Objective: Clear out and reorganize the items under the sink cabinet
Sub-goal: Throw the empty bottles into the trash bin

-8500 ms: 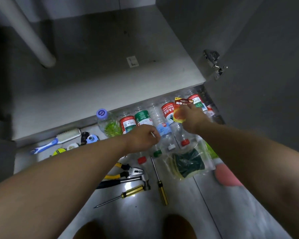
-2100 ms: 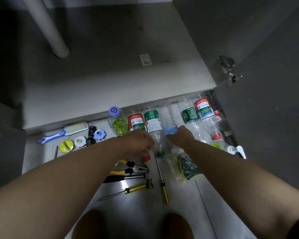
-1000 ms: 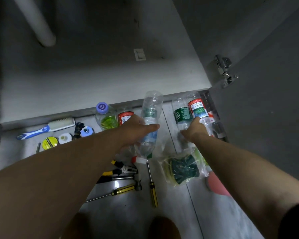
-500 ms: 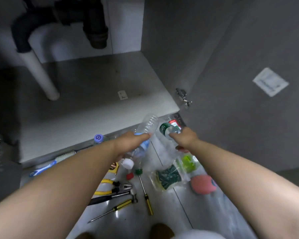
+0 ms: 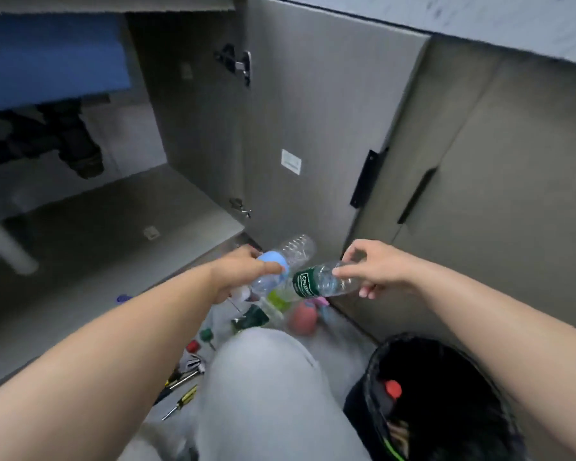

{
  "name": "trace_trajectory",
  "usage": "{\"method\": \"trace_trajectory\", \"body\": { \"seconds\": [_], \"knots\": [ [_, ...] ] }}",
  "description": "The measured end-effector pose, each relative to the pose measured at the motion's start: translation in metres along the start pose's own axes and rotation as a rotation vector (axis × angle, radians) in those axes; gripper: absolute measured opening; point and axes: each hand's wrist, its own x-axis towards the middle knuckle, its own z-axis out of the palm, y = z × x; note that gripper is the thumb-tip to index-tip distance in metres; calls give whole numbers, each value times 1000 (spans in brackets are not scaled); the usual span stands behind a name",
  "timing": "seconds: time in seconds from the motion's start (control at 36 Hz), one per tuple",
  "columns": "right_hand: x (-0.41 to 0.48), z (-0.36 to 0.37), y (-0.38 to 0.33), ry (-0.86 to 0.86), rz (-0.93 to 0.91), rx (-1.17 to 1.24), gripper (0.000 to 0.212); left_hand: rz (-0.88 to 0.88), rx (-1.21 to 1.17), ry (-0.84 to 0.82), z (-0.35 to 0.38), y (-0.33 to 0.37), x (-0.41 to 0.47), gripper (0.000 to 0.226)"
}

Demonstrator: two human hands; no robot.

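In front of the open cabinet [image 5: 113, 234], a blue-labelled bottle [image 5: 295, 249] is gripped in the left hand [image 5: 243, 272] and a green-labelled bottle [image 5: 313, 282] merely pinched by the right hand [image 5: 379, 267] at its fingertips; so light a hold could see it dropped short of the bin [image 5: 374, 371].

bare forearms [image 5: 130, 334] and light grey trousers [image 5: 266, 387]

Dim light on grey cabinet doors [image 5: 316, 108] and pale grey floor [image 5: 341, 334].
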Motion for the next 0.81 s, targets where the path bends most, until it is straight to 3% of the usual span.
{"method": "trace_trajectory", "body": {
  "seconds": [0.14, 0.33, 0.44, 0.64, 0.81],
  "knots": [
    [-34, -45, 2, -39, -32, -181, 38, 37, -50, -41, 23, 12, -6, 38],
    [-109, -103, 86, -73, 155, -255, 17, 127, -129, -160, 128, 33, -23, 37],
    [-109, -77, 129, -25, 243, -276, 22, 153, -78, -171, 151, 22, -22, 59],
    [-75, 6, 195, 146, 216, -427, 33, 203, -8, -61, 152, 17, -15, 47],
    [-50, 52, 235, 198, 232, -391, 40, 256, -30, -79, 146, 8, -15, 41]
  ]
}}
